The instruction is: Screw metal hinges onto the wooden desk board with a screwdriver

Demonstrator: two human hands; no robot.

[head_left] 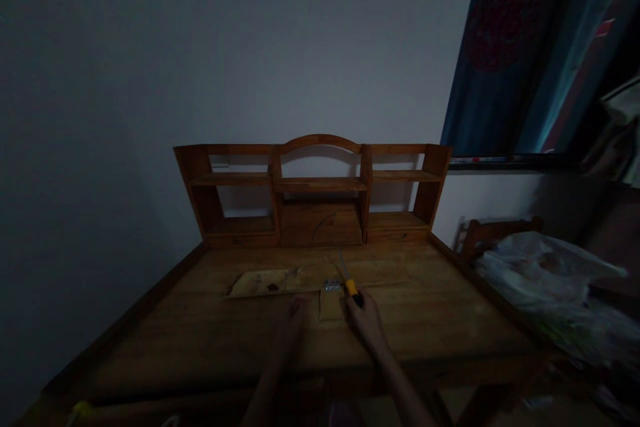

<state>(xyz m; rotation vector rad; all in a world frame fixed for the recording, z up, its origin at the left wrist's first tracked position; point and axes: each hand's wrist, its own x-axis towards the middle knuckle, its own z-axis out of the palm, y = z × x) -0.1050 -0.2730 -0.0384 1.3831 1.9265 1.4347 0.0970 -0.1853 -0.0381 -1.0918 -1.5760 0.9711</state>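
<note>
My right hand (365, 315) is closed around the black end of a screwdriver (352, 288) with a yellow and black handle. Its thin metal shaft points up and away over the desk. Just left of that hand lies a small tan block or piece of board (330, 305), with a shiny metal fitting (331, 285) at its far edge; the fitting's exact kind is too small to tell. My left hand (295, 312) is to the left of the block, apart from it, over the desk surface. Motion and dim light smear its fingers.
A wooden desk (200, 333) has a raised side edge at left and right. Along its back stands a shelf unit (320, 185) against the wall. A flat pale torn strip (263, 282) lies left of the block. Plastic bags (545, 267) sit beyond the right edge.
</note>
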